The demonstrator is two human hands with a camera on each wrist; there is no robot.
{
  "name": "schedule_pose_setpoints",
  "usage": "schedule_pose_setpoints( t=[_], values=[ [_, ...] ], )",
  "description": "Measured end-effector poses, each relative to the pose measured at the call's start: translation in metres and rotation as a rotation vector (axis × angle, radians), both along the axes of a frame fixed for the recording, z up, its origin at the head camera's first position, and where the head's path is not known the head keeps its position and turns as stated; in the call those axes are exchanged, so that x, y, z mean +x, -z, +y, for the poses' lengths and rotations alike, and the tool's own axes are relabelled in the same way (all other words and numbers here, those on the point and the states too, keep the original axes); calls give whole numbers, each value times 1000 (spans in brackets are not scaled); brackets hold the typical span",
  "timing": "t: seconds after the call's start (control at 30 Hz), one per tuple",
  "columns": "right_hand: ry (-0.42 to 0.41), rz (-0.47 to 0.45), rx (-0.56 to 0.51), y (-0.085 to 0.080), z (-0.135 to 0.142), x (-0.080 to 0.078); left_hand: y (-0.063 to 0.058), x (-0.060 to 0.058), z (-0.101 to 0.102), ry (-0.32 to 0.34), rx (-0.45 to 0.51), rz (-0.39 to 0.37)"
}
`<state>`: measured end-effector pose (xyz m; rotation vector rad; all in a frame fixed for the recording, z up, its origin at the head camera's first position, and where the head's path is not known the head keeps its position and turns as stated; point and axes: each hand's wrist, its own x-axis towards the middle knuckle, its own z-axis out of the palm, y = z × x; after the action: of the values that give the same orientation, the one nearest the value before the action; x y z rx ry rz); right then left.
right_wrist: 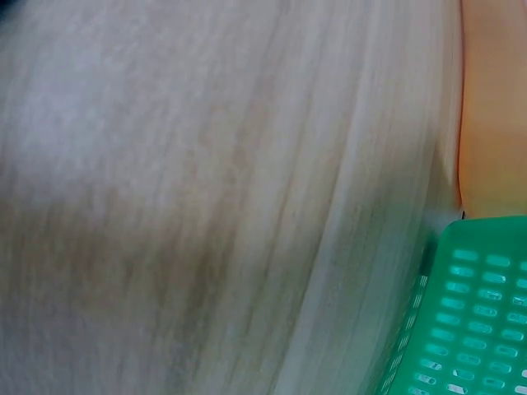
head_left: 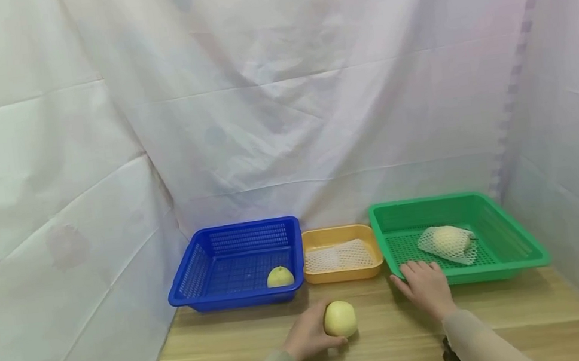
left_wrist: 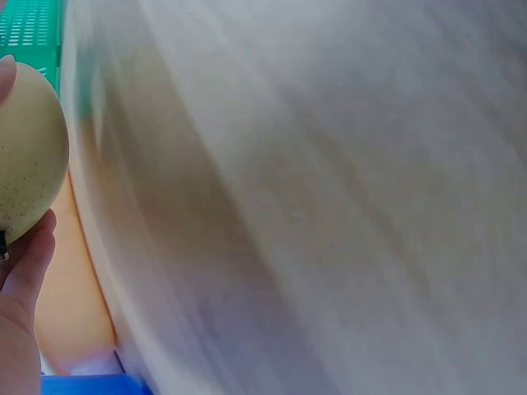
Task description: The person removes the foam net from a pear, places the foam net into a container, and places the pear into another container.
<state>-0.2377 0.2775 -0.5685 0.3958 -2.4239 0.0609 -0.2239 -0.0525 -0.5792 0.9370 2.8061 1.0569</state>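
My left hand grips a pale yellow pear over the front part of the wooden table. In the left wrist view the pear shows brown speckles and a dark stem end, with fingers on either side. My right hand rests on the near left corner of a green basket, its fingertips over the rim; the right wrist view does not show this hand. Inside the green basket lies another pear in a white foam net. A bare pear sits in the blue basket.
An orange tray holding white foam nets stands between the blue and green baskets. Behind them hangs a pale curtain, and cloth walls close both sides. Wooden tabletop extends in front of the containers.
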Motion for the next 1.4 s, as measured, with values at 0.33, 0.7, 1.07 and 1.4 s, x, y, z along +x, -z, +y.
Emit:
schedule_pose_setpoints(
  t=[0.33, 0.7, 1.07, 1.4],
  values=[
    [-7, 12, -10, 1, 2, 1, -7, 5, -6, 39, -17, 36],
    [-2, 12, -22, 1, 2, 2, -12, 10, -11, 72, -5, 48],
    [4, 29, -19, 1, 0, 0, -23, 15, -19, 60, -11, 62],
    [19, 9, -26, -1, 0, 0, -38, 18, -26, 70, -24, 122]
  ],
)
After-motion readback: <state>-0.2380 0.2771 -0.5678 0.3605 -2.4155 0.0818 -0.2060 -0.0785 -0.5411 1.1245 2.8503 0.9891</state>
